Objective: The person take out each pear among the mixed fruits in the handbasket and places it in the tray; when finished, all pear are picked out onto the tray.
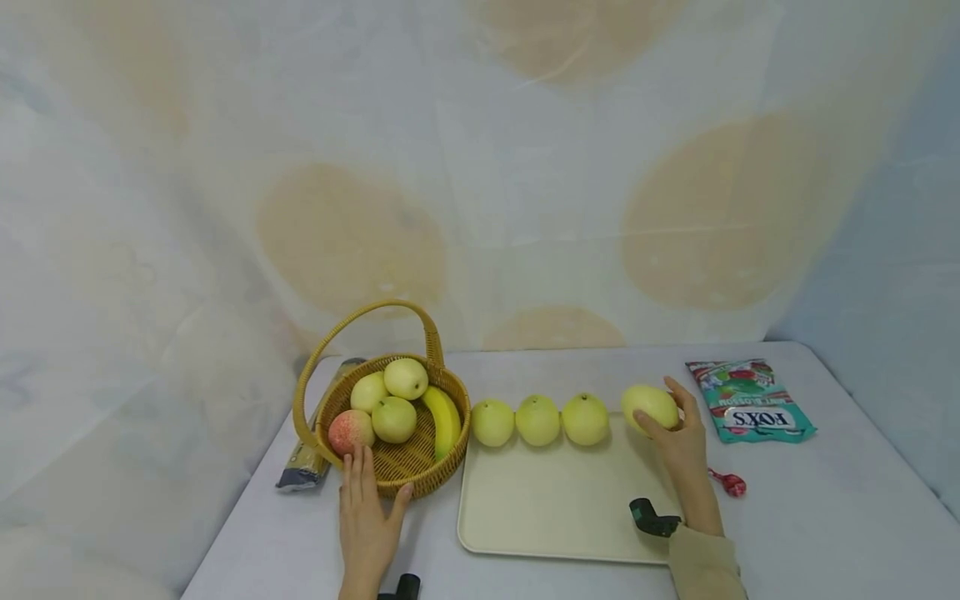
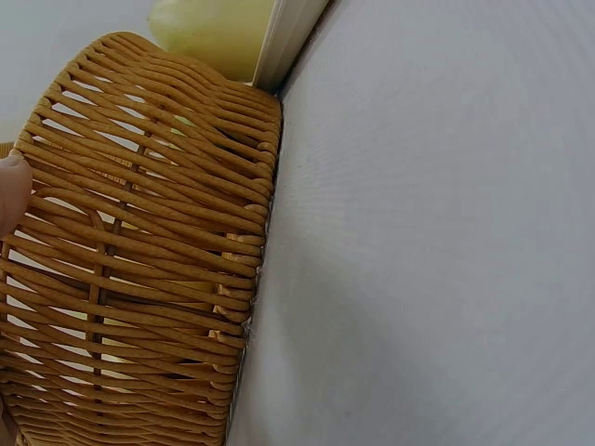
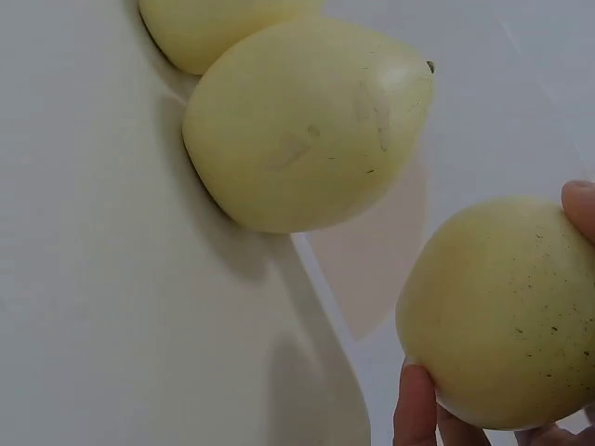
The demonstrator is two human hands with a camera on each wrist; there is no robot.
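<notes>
my right hand (image 1: pixel 681 437) gripped a speckled pale-yellow pear (image 1: pixel 648 407) | it was at the far right corner of the tray (image 1: pixel 555 504) | i judged it firm, fairly light, smooth enough to slip, best held round its widest part | my left hand (image 1: pixel 367 518) lay straight-fingered at the basket (image 1: pixel 431 482)

1. The basket (image 1: pixel 423 482) is tightly woven, bumpy and a bit shiny.
2. The speckled yellow fruit (image 3: pixel 502 321) is seen to be smooth, with a soft shine.
3. The tray (image 1: pixel 558 512) seems to be made of smooth, matt plastic.
4. The peach (image 1: pixel 349 429) is seen as rough and dull.
5. Shiny plastic is seen on the bag (image 1: pixel 753 408).
</notes>
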